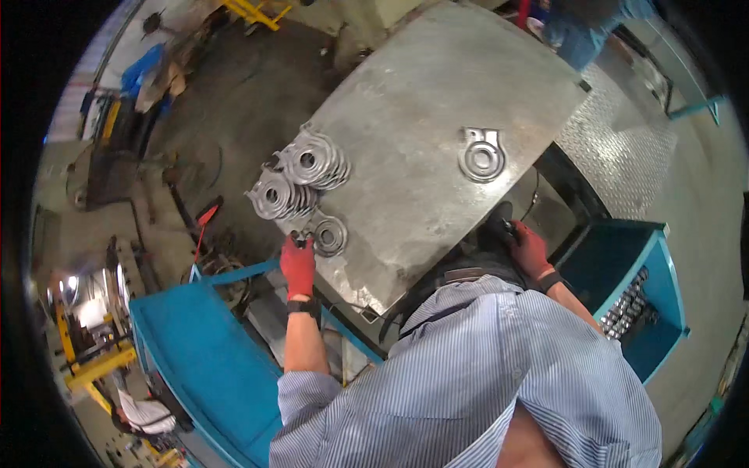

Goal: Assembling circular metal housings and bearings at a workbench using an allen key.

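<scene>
1. Step in hand, by judgement: the left hand (297, 265) is taking a metal ring plate (328, 235) from the near-left edge of the steel table (421, 117). To do this well, pinch the plate by its tab, lift it clear of the stacked plates (296, 178) just behind it, and avoid dragging it off the edge.
2. Left hand: red glove, forearm extended upward from the lower edge, wrist straight, fingers closed narrowly on the plate's tab at the table edge.
3. Right hand (529, 248): red glove, elbow bent, resting at the near-right edge of the table against a dark object (499, 228); whether it grasps this cannot be told.
4. A single ring plate (481, 154) lies apart toward the far-right of the table.
5. Blue bins (624, 265) flank the person.
</scene>
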`<state>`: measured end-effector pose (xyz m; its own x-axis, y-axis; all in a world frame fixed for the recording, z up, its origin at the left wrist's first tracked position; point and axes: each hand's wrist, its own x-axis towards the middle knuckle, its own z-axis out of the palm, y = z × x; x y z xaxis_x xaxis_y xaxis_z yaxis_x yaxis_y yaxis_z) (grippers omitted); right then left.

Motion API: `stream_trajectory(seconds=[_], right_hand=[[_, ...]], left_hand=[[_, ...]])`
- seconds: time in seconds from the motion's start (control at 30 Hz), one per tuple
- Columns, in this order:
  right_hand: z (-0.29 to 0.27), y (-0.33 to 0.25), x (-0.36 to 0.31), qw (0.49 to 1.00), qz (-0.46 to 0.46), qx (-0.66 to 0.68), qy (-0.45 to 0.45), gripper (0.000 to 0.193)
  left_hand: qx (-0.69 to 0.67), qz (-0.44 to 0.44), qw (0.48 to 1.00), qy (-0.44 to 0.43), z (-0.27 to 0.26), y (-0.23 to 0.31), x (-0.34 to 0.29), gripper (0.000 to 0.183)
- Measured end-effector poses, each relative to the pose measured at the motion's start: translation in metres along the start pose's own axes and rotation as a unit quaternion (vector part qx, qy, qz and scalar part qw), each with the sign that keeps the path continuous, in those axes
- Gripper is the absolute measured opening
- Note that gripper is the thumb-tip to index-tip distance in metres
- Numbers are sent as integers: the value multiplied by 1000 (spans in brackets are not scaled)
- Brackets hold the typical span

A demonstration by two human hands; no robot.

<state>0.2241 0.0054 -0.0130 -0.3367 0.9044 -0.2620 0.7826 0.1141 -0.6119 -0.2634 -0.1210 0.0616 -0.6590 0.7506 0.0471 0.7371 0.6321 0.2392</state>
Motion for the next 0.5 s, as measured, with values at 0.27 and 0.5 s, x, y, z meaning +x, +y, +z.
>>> stream_trajectory(seconds=[0.27, 0.5], right_hand=[[-13, 5, -6, 998, 26, 30, 45, 42], [-23, 2, -9, 994, 50, 61, 79, 39]], left_hand=[[-337, 135, 919, -155, 37, 217, -9, 48], [-29, 180, 963, -198, 102, 347, 4, 69]])
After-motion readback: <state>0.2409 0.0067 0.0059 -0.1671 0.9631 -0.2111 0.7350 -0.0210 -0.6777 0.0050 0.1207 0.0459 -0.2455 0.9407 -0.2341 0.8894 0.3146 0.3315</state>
